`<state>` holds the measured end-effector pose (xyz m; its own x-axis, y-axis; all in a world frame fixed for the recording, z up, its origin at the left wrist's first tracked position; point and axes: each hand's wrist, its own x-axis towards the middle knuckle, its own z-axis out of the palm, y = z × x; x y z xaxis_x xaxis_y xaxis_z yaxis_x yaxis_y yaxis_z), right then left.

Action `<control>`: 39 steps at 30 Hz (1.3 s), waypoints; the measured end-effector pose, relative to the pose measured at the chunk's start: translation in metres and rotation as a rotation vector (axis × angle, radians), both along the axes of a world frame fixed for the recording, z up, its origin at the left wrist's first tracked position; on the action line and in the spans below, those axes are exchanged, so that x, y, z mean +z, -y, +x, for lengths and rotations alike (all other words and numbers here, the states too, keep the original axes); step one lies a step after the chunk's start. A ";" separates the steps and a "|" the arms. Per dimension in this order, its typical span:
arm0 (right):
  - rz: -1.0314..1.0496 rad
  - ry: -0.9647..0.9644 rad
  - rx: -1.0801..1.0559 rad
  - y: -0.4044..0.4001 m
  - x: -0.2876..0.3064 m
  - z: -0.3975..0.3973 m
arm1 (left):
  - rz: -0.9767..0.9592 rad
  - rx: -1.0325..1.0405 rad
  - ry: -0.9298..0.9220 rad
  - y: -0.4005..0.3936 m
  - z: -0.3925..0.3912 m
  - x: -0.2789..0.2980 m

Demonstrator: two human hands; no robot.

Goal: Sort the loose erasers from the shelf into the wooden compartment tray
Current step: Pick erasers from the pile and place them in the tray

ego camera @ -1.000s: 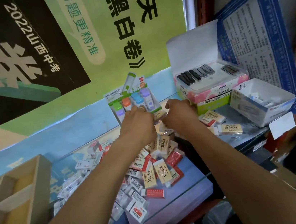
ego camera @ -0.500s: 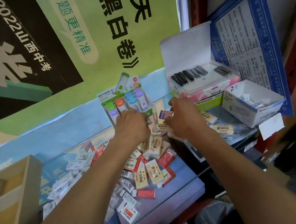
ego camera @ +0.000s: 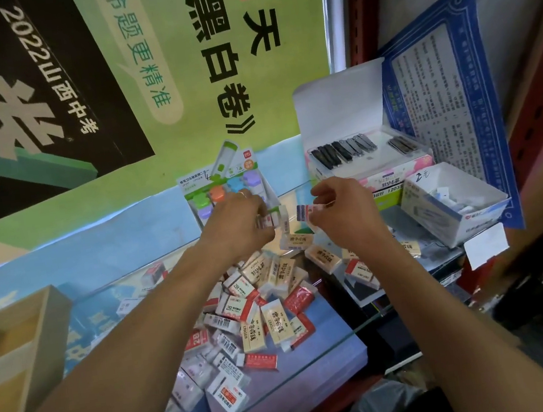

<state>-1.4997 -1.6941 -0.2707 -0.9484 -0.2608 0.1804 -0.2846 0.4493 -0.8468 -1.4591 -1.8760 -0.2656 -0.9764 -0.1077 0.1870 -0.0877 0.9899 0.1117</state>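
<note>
Now both hands lift erasers off the heap on the glass shelf.
Left hand curls round a white-sleeved eraser; right hand pinches a blue-and-red one. Below them the loose erasers lie jumbled, cream, white and red wrappers. The wooden compartment tray sits far left, well apart. A sharpener display and nail-clipper box stand just behind. Compared with a moment ago, both hands have risen slightly from the pile.
</note>
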 end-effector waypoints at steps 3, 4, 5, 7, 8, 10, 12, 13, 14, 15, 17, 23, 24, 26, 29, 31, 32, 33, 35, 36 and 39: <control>-0.239 0.141 -0.007 -0.002 0.007 0.004 | 0.501 0.077 -0.132 -0.006 0.011 0.004; -0.297 0.177 0.002 -0.001 0.009 0.008 | 0.713 0.115 -0.139 -0.010 0.015 0.007; -0.324 0.187 0.011 -0.001 0.011 0.012 | 0.915 0.160 -0.132 -0.014 0.021 0.011; -0.342 0.172 0.036 0.000 0.012 0.021 | 1.187 0.231 -0.132 -0.017 0.037 0.018; -0.348 0.159 0.057 0.000 0.013 0.026 | 1.259 0.240 -0.149 -0.018 0.046 0.021; -0.337 0.144 0.124 0.000 0.014 0.040 | 1.290 0.234 -0.203 -0.020 0.071 0.026; -0.360 0.174 0.215 0.002 0.015 0.057 | 1.182 0.218 -0.294 -0.022 0.100 0.026; -0.383 0.198 0.260 0.004 0.016 0.066 | 1.123 0.196 -0.339 -0.022 0.114 0.025; -0.398 0.216 0.296 0.007 0.016 0.075 | 1.065 0.166 -0.373 -0.023 0.128 0.024; -0.398 0.220 0.319 0.012 0.017 0.083 | 1.003 0.137 -0.394 -0.022 0.141 0.023; -0.367 0.209 0.324 0.021 0.018 0.095 | 0.908 0.097 -0.430 -0.017 0.162 0.020; -0.391 0.309 0.445 0.057 0.024 0.130 | 0.860 0.166 -0.547 0.011 0.210 0.005; -0.400 0.309 0.477 0.064 0.025 0.137 | 0.854 0.182 -0.563 0.016 0.218 0.004; -0.376 0.284 0.535 0.080 0.028 0.153 | 0.883 0.222 -0.603 0.025 0.236 0.001; -0.332 0.254 0.625 0.102 0.027 0.172 | 1.003 0.246 -0.627 0.036 0.263 -0.001; -0.319 0.258 0.692 0.114 0.027 0.184 | 0.963 0.276 -0.669 0.041 0.280 -0.004; -0.319 0.254 0.727 0.119 0.029 0.190 | 0.900 0.293 -0.700 0.043 0.288 -0.004; -0.311 0.227 0.759 0.124 0.030 0.196 | 0.826 0.306 -0.725 0.044 0.294 -0.003; -0.264 0.100 0.801 0.133 0.031 0.207 | 0.720 0.321 -0.752 0.047 0.306 0.000; -0.242 0.041 0.815 0.138 0.032 0.211 | 0.701 0.321 -0.758 0.049 0.311 0.001; -0.223 -0.021 0.857 0.151 0.029 0.220 | 0.693 0.330 -0.745 0.054 0.325 0.001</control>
<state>-1.2799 -1.8450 -0.2416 -0.4391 -0.8368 0.3270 -0.4645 -0.1001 -0.8799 -1.1341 -1.9301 -0.2642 -0.5446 -0.6574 0.5208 -0.0175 0.6298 0.7766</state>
